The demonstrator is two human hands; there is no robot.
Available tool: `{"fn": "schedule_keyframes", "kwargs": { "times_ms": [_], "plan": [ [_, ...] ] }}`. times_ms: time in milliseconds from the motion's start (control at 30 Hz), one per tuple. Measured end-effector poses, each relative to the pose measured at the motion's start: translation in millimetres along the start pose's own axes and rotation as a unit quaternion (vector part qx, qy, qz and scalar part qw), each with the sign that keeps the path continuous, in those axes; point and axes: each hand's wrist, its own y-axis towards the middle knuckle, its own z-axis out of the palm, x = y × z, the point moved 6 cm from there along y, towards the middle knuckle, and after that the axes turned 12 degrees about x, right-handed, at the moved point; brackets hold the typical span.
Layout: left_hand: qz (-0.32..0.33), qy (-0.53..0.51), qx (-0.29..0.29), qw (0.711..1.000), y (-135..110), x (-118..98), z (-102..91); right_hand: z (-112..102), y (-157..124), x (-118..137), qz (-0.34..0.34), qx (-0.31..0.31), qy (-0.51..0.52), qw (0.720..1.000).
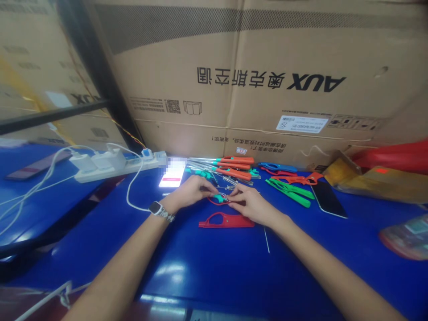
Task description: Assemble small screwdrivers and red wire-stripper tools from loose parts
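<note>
My left hand (194, 192), with a watch on its wrist, pinches a small teal plastic part (219, 198) with thin wires at its side. From the right, my right hand (250, 203) closes thumb and forefinger at the other end of this part, on the wires as far as I can see. Just below both hands lies a red lighter-handle shell (234, 221) with a looped opening. A thin metal rod (266, 240) rests below my right hand. Beyond my fingers are several orange gas lighters (236, 173) with long metal tubes, partly stacked.
Green handle shells (290, 192), blue shells (277, 167) and a dark phone (329, 198) lie to the right. At the left are a lit phone (172, 173) and a power strip (133, 167) with white cables. A big carton (254, 53) stands behind the blue table (200, 267).
</note>
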Motion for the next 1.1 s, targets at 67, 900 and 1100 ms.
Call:
{"fn": "schedule_keyframes", "kwargs": {
  "times_ms": [67,900,1100],
  "plan": [
    [-0.003,-0.002,0.0,1.0,0.1,0.2,0.8,-0.1,0.1,-0.4,0.0,-0.001,0.001,1.0],
    [-0.002,-0.054,-0.016,0.998,1.8,0.8,1.5,-0.6,-0.8,-3.4,0.0,0.001,0.011,1.0],
    [-0.006,-0.046,-0.009,0.999,2.8,5.7,4.4,0.0,-1.4,-4.5,-0.001,-0.004,0.009,1.0]
  ]
}}
